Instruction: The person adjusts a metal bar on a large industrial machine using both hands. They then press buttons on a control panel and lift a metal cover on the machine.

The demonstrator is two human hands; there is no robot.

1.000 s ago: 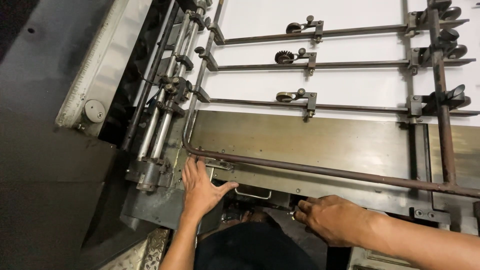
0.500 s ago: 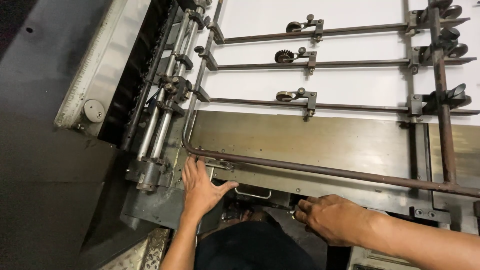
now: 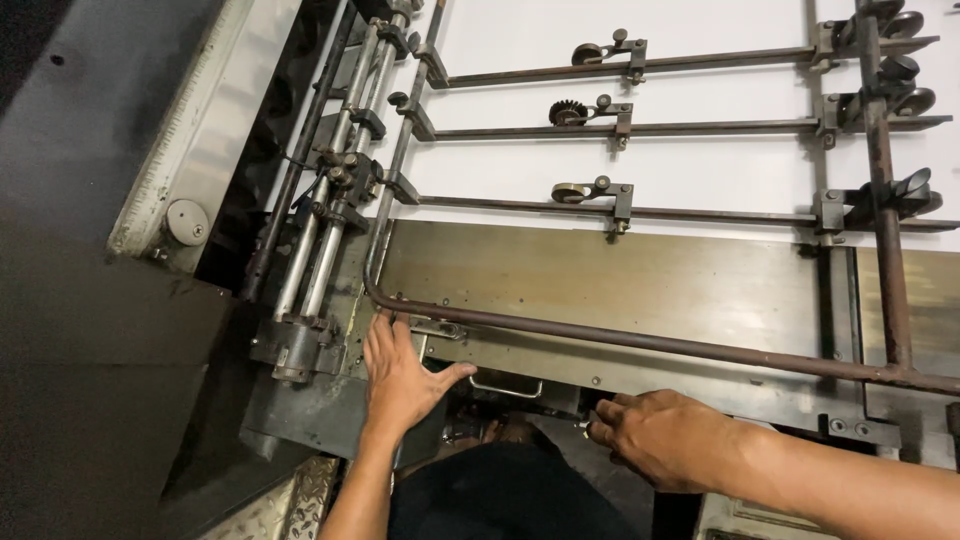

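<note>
Below the rusty rod [image 3: 640, 340] running left-right, left hand [image 3: 405, 375] flat, right hand [image 3: 660, 438] pinching small tool [image 3: 584, 428]

light: bright overhead, white sheet [image 3: 700, 165] nearly blown out | shadow: deep at left and below the fingers [image 3: 385, 335] | focus: sharp, edges mildly bowed

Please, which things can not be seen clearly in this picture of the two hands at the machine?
- Head view: the small metal piece at the right hand fingertips is too small and half covered to identify.
- The space under the metal plate edge is dark; the parts there are hidden.
- The left hand lies flat, covering what is under its palm.
- The rusty rod is cut off by the right edge.
- The white sheet continues beyond the top edge.
</note>
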